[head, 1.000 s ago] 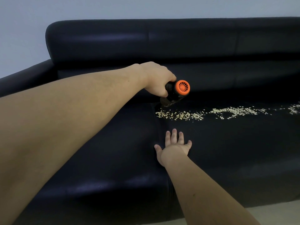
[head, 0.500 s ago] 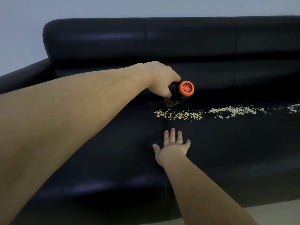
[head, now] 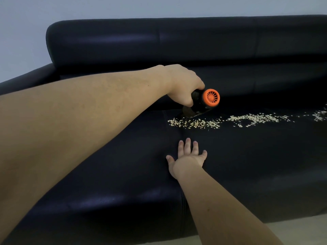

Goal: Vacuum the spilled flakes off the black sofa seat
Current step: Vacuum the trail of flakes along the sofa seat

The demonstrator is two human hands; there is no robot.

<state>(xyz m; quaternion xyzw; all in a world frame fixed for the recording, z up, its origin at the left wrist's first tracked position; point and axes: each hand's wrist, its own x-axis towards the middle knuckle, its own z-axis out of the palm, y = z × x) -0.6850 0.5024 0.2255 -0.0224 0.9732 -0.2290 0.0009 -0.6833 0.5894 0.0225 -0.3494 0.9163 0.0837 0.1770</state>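
Flakes [head: 221, 121] strung in a pale band across mid-right of frame on black sofa seat [head: 247, 156], denser clump at left end by the cushion seam, thinner trail running off right edge. Count looks about unchanged versus a second ago; no visible gap cleared yet.

Handheld vacuum [head: 203, 103], black body with orange vented end cap, now slightly further right along the band than a second ago, nozzle down at the seat just behind the left clump, touching or nearly so; contact hard to confirm against black leather. Left hand [head: 184, 85] wrapped around the vacuum body, fingers clenched on it, arm reaching in from lower left.

Right hand [head: 187, 160] flat on seat in lower centre, fingers spread and straight, holding nothing, just in front of the flakes and apart from them; barely shifted.

Judgement: start of first pass, nearly all the spill left. Next needs nozzle drawn forward into the clump, then rightward along the trail.
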